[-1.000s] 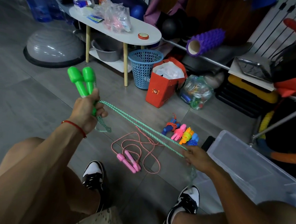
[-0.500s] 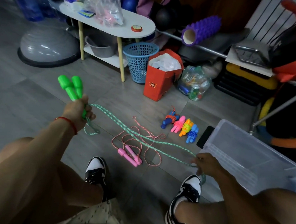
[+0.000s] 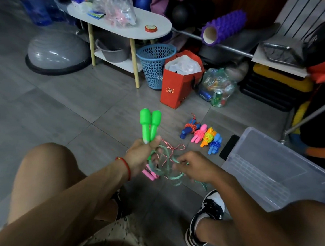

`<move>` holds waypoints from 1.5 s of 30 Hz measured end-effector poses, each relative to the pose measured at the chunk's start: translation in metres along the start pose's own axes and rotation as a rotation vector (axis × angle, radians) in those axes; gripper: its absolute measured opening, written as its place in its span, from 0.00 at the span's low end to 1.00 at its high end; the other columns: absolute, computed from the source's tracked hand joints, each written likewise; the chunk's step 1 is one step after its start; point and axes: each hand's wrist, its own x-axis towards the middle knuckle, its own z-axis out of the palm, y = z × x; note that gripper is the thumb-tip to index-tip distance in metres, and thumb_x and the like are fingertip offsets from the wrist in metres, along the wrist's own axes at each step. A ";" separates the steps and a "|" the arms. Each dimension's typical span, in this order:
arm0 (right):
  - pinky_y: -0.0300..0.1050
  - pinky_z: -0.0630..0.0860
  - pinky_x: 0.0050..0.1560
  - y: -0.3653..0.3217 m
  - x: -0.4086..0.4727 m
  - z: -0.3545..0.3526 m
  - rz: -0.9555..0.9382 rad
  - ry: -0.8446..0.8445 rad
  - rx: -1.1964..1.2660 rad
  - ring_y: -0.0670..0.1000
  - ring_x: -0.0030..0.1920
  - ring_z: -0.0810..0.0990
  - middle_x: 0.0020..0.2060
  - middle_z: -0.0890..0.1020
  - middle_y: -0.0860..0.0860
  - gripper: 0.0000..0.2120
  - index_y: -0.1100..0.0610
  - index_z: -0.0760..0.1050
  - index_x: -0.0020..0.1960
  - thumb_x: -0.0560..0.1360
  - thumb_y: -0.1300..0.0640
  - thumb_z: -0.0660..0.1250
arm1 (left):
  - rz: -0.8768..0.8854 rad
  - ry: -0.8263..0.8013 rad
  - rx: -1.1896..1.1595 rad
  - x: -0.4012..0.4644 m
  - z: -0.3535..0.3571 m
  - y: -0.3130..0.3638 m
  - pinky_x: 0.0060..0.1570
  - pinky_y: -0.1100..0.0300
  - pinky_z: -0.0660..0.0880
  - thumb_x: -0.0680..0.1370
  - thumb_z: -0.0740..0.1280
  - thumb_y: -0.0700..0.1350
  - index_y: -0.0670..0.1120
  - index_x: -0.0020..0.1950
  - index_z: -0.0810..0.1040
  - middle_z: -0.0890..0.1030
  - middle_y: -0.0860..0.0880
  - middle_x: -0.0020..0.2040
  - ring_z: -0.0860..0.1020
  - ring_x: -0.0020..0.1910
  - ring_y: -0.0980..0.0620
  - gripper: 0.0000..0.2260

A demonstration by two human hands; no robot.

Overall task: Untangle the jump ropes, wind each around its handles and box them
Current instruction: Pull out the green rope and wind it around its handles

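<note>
My left hand (image 3: 142, 156) grips two bright green handles (image 3: 149, 125) held upright side by side. Their green-and-white rope (image 3: 171, 172) hangs in slack loops between my hands. My right hand (image 3: 194, 166) pinches that rope close to my left hand. Under the loops lies a pink-handled rope (image 3: 151, 176) with its red-and-white cord (image 3: 172, 147) loose on the floor, partly hidden. Several wound ropes (image 3: 202, 137) with blue, pink, orange and blue handles lie in a row further back. A clear plastic box (image 3: 268, 169) stands to the right.
A black phone (image 3: 229, 147) lies beside the box. A red paper bag (image 3: 179, 82), a blue basket (image 3: 154, 63), a bag of cans (image 3: 217, 88) and a white oval table (image 3: 125, 29) crowd the back. A grey balance dome (image 3: 57, 51) sits left. My shoes (image 3: 206, 215) are below.
My hands have come together over the pink rope. The green rope, stretched taut before, now hangs in loose loops between them. The green handles moved right, towards the middle.
</note>
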 end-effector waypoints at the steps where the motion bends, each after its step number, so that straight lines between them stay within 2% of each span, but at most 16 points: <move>1: 0.47 0.77 0.28 -0.008 -0.001 0.003 -0.025 -0.023 -0.028 0.46 0.24 0.77 0.29 0.75 0.50 0.17 0.63 0.75 0.38 0.79 0.51 0.68 | 0.003 -0.031 -0.001 -0.002 0.008 -0.004 0.24 0.61 0.69 0.80 0.68 0.48 0.43 0.44 0.74 0.80 0.44 0.34 0.69 0.21 0.52 0.10; 4: 0.46 0.76 0.28 -0.019 -0.002 0.004 -0.075 0.012 -0.030 0.44 0.25 0.75 0.30 0.77 0.55 0.16 0.63 0.76 0.39 0.79 0.52 0.69 | 0.014 -0.099 0.163 -0.003 0.014 -0.014 0.32 0.52 0.73 0.73 0.73 0.62 0.46 0.44 0.79 0.80 0.42 0.35 0.72 0.25 0.48 0.19; 6: 0.45 0.73 0.28 -0.020 -0.003 -0.001 -0.088 0.080 -0.031 0.43 0.23 0.73 0.33 0.80 0.59 0.14 0.62 0.79 0.41 0.78 0.52 0.70 | 0.017 -0.195 0.270 -0.005 0.014 -0.019 0.32 0.52 0.72 0.74 0.71 0.64 0.46 0.42 0.80 0.77 0.42 0.31 0.72 0.26 0.47 0.21; 9: 0.44 0.75 0.26 -0.011 -0.004 -0.005 -0.059 0.148 -0.028 0.44 0.21 0.76 0.32 0.81 0.59 0.13 0.61 0.81 0.41 0.78 0.52 0.71 | -0.009 -0.339 0.239 -0.009 0.015 -0.023 0.31 0.52 0.67 0.75 0.72 0.62 0.39 0.48 0.79 0.74 0.32 0.37 0.68 0.25 0.48 0.25; 11: 0.47 0.79 0.28 -0.003 -0.003 -0.005 -0.028 0.180 -0.019 0.44 0.23 0.78 0.34 0.83 0.56 0.12 0.59 0.82 0.41 0.78 0.52 0.70 | -0.044 -0.457 0.226 -0.010 0.011 -0.023 0.31 0.55 0.68 0.72 0.76 0.59 0.32 0.53 0.74 0.72 0.31 0.40 0.67 0.27 0.49 0.31; 14: 0.50 0.79 0.32 0.006 0.000 -0.007 0.011 0.263 -0.037 0.44 0.25 0.78 0.33 0.83 0.55 0.15 0.58 0.83 0.41 0.78 0.48 0.69 | -0.082 -0.562 0.348 -0.015 0.011 -0.022 0.29 0.59 0.69 0.72 0.77 0.42 0.34 0.55 0.73 0.73 0.40 0.39 0.67 0.27 0.50 0.19; 17: 0.49 0.80 0.31 0.009 -0.004 -0.013 0.046 0.218 0.175 0.53 0.26 0.80 0.31 0.84 0.52 0.14 0.59 0.83 0.42 0.78 0.48 0.70 | -0.105 -0.492 0.215 -0.017 0.013 -0.023 0.28 0.59 0.65 0.71 0.74 0.36 0.43 0.47 0.70 0.75 0.45 0.35 0.64 0.25 0.52 0.14; 21: 0.42 0.77 0.35 0.020 -0.016 -0.032 0.107 0.095 0.320 0.47 0.30 0.75 0.29 0.77 0.49 0.14 0.55 0.84 0.43 0.80 0.47 0.68 | -0.057 -0.367 0.129 -0.004 -0.004 -0.006 0.29 0.59 0.66 0.76 0.69 0.32 0.44 0.43 0.68 0.74 0.42 0.33 0.64 0.22 0.52 0.12; 24: 0.42 0.76 0.38 0.032 -0.019 -0.041 0.111 0.058 0.342 0.44 0.31 0.72 0.30 0.74 0.49 0.17 0.64 0.83 0.48 0.81 0.51 0.66 | 0.017 -0.300 0.193 0.005 -0.018 0.005 0.25 0.61 0.64 0.77 0.67 0.30 0.45 0.41 0.66 0.73 0.41 0.32 0.64 0.22 0.52 0.14; 26: 0.42 0.75 0.38 0.035 -0.019 -0.042 0.116 0.090 0.361 0.41 0.30 0.72 0.33 0.78 0.50 0.14 0.66 0.81 0.48 0.81 0.55 0.66 | 0.016 -0.246 0.234 0.008 -0.025 0.007 0.26 0.59 0.62 0.78 0.66 0.29 0.44 0.40 0.66 0.73 0.41 0.32 0.63 0.23 0.52 0.14; 30: 0.41 0.78 0.40 0.039 -0.018 -0.042 0.122 0.188 0.438 0.44 0.35 0.78 0.40 0.85 0.52 0.04 0.58 0.83 0.51 0.79 0.60 0.69 | 0.004 -0.227 0.289 0.009 -0.029 0.005 0.25 0.59 0.63 0.78 0.66 0.30 0.43 0.39 0.65 0.72 0.39 0.33 0.63 0.23 0.51 0.14; 34: 0.41 0.82 0.47 0.044 -0.016 -0.042 0.118 0.290 0.556 0.50 0.43 0.85 0.44 0.86 0.58 0.10 0.59 0.84 0.54 0.77 0.69 0.69 | 0.024 -0.189 0.355 0.010 -0.029 0.004 0.26 0.59 0.66 0.78 0.67 0.31 0.43 0.40 0.66 0.75 0.44 0.30 0.65 0.21 0.50 0.13; 38: 0.44 0.83 0.51 0.047 -0.018 -0.043 0.114 0.347 0.607 0.54 0.43 0.84 0.42 0.85 0.63 0.10 0.62 0.83 0.54 0.76 0.71 0.69 | 0.039 -0.127 0.348 0.013 -0.035 0.006 0.28 0.56 0.69 0.78 0.69 0.32 0.43 0.41 0.67 0.75 0.47 0.28 0.66 0.24 0.49 0.13; 41: 0.50 0.83 0.53 0.061 -0.017 -0.045 0.166 0.437 0.463 0.53 0.44 0.85 0.42 0.86 0.56 0.10 0.59 0.84 0.51 0.76 0.70 0.69 | 0.065 0.001 0.381 0.017 -0.042 0.016 0.29 0.55 0.70 0.74 0.75 0.37 0.46 0.38 0.69 0.69 0.48 0.27 0.67 0.24 0.48 0.15; 43: 0.46 0.81 0.50 0.072 -0.015 -0.046 0.241 0.517 0.169 0.52 0.45 0.84 0.44 0.86 0.49 0.09 0.57 0.85 0.51 0.76 0.67 0.69 | 0.055 -0.014 0.353 0.014 -0.044 0.027 0.28 0.56 0.69 0.74 0.75 0.35 0.46 0.38 0.68 0.71 0.47 0.29 0.68 0.23 0.49 0.16; 45: 0.44 0.74 0.51 0.075 -0.013 -0.044 0.347 0.496 -0.253 0.53 0.53 0.82 0.53 0.84 0.50 0.09 0.52 0.84 0.56 0.77 0.59 0.69 | 0.012 -0.119 0.283 0.006 -0.041 0.038 0.25 0.60 0.66 0.76 0.70 0.31 0.46 0.39 0.66 0.79 0.44 0.33 0.70 0.24 0.52 0.16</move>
